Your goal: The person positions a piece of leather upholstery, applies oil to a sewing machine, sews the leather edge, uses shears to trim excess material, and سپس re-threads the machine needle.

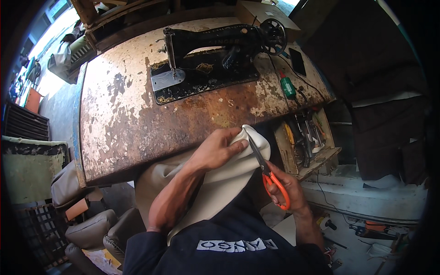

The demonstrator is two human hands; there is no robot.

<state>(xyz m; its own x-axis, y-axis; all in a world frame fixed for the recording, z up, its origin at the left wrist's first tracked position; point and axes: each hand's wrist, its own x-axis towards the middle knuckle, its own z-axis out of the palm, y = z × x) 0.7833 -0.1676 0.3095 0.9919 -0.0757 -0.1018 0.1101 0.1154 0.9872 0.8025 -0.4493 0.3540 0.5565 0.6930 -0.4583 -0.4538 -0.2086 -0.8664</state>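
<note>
My left hand (217,150) is closed on the upper edge of a cream-coloured sheet of material (219,184), thumb pressed against the fingers. The sheet drapes down across my lap, under my left forearm. In my right hand (291,187) is a pair of scissors (267,173) with orange handles and dark blades. The blades point up and to the left, their tips at the folded edge of the sheet beside my left fingertips. They look nearly closed.
A black sewing machine (215,41) stands on a worn wooden table (110,114). Near it lie a green bottle (288,87) and a dark phone (298,62). To the right, an open drawer (316,166) holds several tools. Dark cloth (371,59) hangs at the far right; brown cushions (91,229) lie lower left.
</note>
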